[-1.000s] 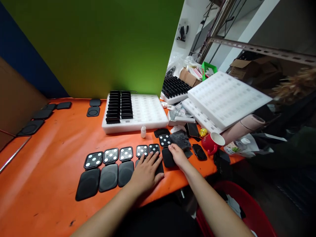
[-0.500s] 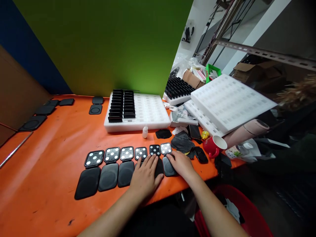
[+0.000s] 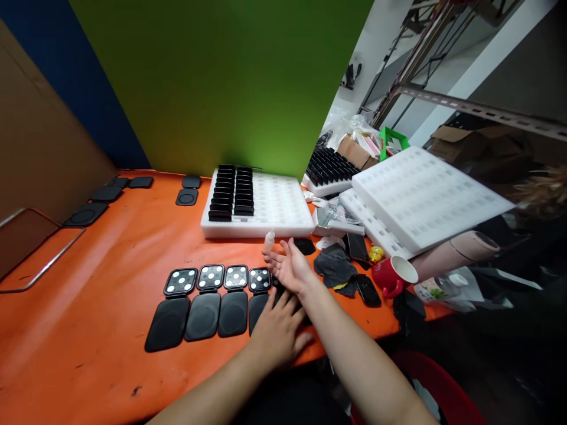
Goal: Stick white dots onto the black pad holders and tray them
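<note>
Right hand [image 3: 290,268] over to upright bottle [image 3: 269,240]

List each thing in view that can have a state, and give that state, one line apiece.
Front-row black cases: unfolded where visible
Small white bottle: upright
White foam tray: partly filled
Red mug: upright
Left hand: open, fingers spread
Right hand: open, fingers slightly curled

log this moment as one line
left hand: over panels | right hand: near bottle, contact unclear | tray behind: partly filled
</note>
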Available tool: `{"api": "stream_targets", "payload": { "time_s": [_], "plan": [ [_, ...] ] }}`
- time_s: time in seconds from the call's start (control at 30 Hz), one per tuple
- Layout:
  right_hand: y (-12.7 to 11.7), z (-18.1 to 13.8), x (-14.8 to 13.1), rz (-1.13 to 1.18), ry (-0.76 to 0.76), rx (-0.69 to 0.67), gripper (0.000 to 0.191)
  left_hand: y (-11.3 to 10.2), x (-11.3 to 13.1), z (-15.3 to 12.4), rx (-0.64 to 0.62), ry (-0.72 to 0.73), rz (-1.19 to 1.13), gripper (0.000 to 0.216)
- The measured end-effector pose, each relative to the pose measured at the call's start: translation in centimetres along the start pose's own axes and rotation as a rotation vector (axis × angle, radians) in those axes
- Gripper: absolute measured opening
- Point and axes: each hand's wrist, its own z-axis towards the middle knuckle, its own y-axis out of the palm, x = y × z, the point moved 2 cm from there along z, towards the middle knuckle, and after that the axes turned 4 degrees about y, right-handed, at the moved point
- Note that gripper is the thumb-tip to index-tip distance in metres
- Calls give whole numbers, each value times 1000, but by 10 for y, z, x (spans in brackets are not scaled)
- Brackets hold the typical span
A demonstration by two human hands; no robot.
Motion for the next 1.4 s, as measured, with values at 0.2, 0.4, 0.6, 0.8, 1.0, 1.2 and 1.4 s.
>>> {"api": "stream_targets", "payload": {
  "time_s": [0.2, 0.4, 0.6, 0.8, 1.0, 1.2, 1.4],
  "plan": [
    [22, 47, 5, 103, 48, 39, 34, -4, -1, -2, -40, 29, -46, 50],
    [-14, 12, -13, 9, -185, 152, 15, 1, -4, -4, -17, 21, -96, 54],
    [-76, -25, -26, -104, -500, 417, 31, 13, -8, -5, -37, 22, -89, 54],
    [-104, -14, -16, -194, -651, 604, 34, 15, -10, -5, -42, 20, -81, 55],
    [-110, -8, -9, -262, -691, 655, 36, 15, -8, -4, -49, 17, -56, 55],
    [-112, -7, -8, -306, -684, 661, 37, 15, -9, -2, -52, 21, -47, 55],
    [-111, -8, -8, -324, -684, 667, 38, 14, -9, -4, -57, 15, -59, 55]
  ]
}}
